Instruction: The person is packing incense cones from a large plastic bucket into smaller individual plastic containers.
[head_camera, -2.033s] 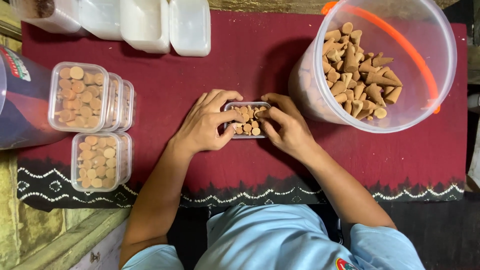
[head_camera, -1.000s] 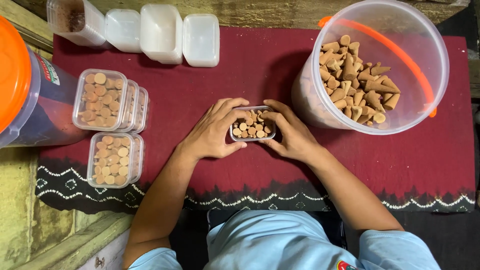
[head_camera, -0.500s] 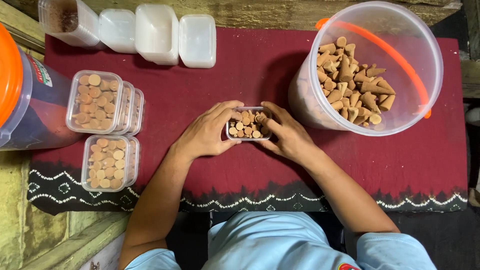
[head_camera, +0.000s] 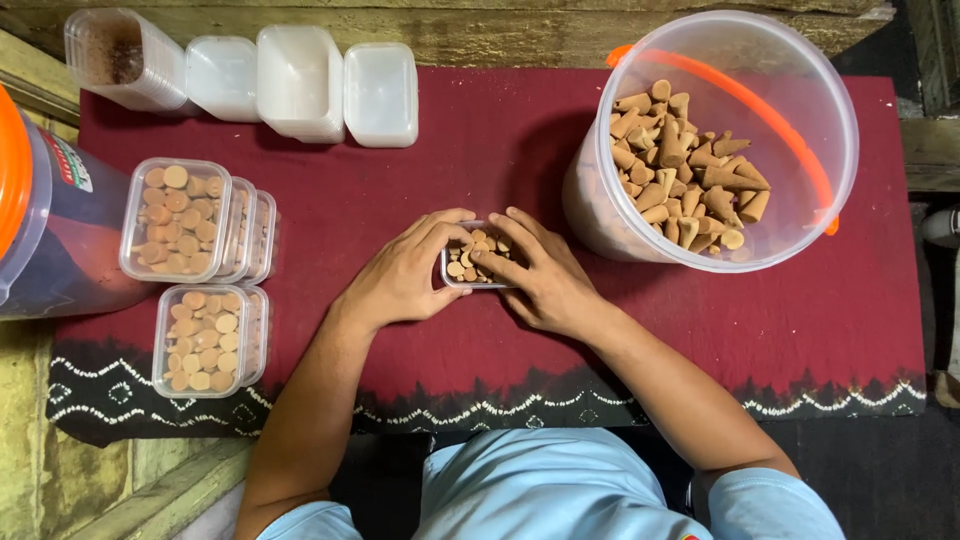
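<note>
A small clear plastic box (head_camera: 470, 262) packed with brown incense cones sits on the dark red cloth (head_camera: 480, 150) in the middle. My left hand (head_camera: 400, 275) wraps its left side, thumb under the near edge and fingers over the top. My right hand (head_camera: 540, 275) holds the right side, fingertips resting on the cones inside. A large clear bucket (head_camera: 790, 90) with an orange handle stands to the right, partly filled with loose cones (head_camera: 680, 165).
Filled boxes of cones stand stacked at the left (head_camera: 178, 218) and lower left (head_camera: 203, 340). Empty clear boxes and lids (head_camera: 300, 80) line the back edge. An orange-lidded tub (head_camera: 40, 230) lies at the far left. The cloth's patterned border (head_camera: 600, 405) marks the near edge.
Both hands stay on the small box; fingers shift slightly over the cones. The view has drifted a little as my head moved.
</note>
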